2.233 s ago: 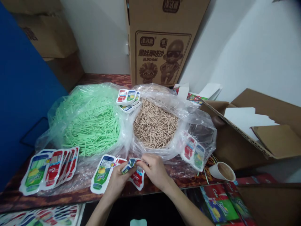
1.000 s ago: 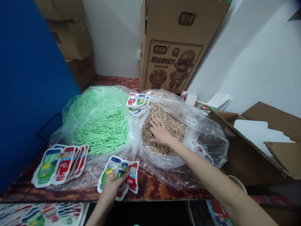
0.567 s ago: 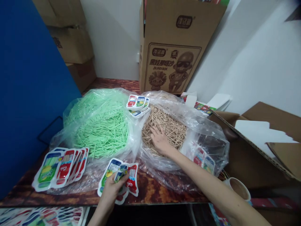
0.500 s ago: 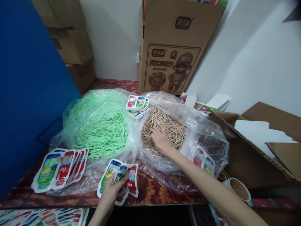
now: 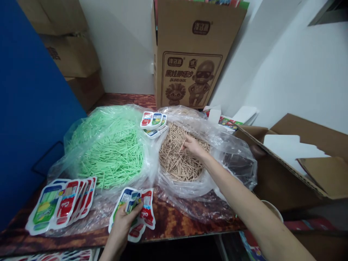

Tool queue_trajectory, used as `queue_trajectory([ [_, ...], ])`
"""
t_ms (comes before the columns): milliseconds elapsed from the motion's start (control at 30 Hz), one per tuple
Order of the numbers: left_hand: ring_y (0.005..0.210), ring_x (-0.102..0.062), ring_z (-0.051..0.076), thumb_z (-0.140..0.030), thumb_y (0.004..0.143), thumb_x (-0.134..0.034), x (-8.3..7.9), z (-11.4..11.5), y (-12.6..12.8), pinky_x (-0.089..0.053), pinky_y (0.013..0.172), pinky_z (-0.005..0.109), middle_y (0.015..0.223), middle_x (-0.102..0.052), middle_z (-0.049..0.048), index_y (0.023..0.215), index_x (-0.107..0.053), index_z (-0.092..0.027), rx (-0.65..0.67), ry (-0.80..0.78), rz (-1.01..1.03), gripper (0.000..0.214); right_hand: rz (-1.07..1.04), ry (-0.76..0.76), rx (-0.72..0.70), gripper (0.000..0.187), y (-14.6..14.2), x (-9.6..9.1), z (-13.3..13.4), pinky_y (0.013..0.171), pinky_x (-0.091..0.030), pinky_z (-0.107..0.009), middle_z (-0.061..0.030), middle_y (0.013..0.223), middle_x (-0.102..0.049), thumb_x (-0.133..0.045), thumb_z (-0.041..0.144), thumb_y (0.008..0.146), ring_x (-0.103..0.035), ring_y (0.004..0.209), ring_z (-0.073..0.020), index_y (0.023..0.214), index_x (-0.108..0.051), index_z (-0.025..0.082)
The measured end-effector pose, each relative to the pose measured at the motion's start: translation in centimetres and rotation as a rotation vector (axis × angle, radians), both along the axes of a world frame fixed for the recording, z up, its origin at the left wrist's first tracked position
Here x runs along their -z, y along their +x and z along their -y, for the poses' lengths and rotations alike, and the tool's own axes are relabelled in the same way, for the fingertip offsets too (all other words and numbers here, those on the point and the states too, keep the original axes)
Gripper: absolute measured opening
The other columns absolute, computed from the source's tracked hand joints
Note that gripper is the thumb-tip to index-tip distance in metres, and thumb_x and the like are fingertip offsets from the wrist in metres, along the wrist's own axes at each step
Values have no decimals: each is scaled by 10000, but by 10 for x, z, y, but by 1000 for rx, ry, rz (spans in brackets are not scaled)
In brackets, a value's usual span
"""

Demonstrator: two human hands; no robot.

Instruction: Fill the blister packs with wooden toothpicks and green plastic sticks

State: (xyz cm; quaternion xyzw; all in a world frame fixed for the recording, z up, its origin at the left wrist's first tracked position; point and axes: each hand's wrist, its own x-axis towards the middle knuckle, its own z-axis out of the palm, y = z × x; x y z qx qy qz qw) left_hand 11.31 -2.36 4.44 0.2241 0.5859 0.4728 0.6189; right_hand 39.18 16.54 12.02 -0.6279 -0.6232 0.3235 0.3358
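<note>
My left hand [image 5: 123,219] is closed round several bottle-shaped packets [image 5: 148,209], red cola and green-and-blue lemon ones, above the table's front edge. My right hand [image 5: 191,145] reaches over a clear plastic bag of thin brown sticks [image 5: 178,165], its thumb and fingers pinched on what looks like a few of them. To the left, another clear bag bulges with pale green sticks [image 5: 115,154]. A fanned stack of the same packets [image 5: 65,204] lies at the front left, showing green and brown sticks inside. A smaller pile of packets [image 5: 153,123] rests between the two bags.
A tall cardboard box [image 5: 190,43] stands at the back. On the right is an open carton [image 5: 274,170] with white card in it, and a paper cup [image 5: 273,210] sits below it. A blue panel [image 5: 32,108] bounds the left side.
My right hand has lifted and shifted slightly right over the brown sticks, its spread fingers now drawn into a pinch. My left hand keeps its packets. The whole view has shifted a little.
</note>
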Motion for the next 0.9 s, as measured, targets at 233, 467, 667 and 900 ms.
queue_trajectory([
  [233, 418, -588, 152, -405, 493, -859, -10, 0, -1, -485, 421, 244, 532, -648, -15, 703, -620, -152, 9, -13, 20, 406, -257, -119, 16, 180, 11, 7, 17, 407, -328, -179, 70, 520, -478, -566, 314, 783, -405, 400, -64, 690, -459, 204],
  [467, 474, -623, 175, -390, 487, -872, -11, -2, 2, -513, 481, 268, 575, -678, 8, 714, -647, -139, 45, -19, 25, 407, -252, -175, -54, 193, 11, 8, 38, 414, -321, -187, 73, 573, -465, -488, 390, 845, -365, 411, -70, 780, -443, 214],
  [667, 501, -624, 162, -372, 514, -867, -5, 0, 2, -509, 505, 251, 591, -680, 15, 692, -659, -132, 71, 2, 11, 364, 183, -106, -57, 102, -13, 26, 56, 622, -392, -251, -5, 725, -602, -469, 212, 879, -557, 667, -152, 779, -490, 208],
  [900, 497, -624, 160, -360, 499, -870, -4, 1, 2, -508, 493, 247, 596, -682, 16, 713, -666, -132, 46, 5, 10, 373, 460, -152, 14, 184, -54, 38, 58, 820, -395, -382, -197, 971, -688, -469, 80, 871, -627, 981, -297, 1024, -562, 124],
])
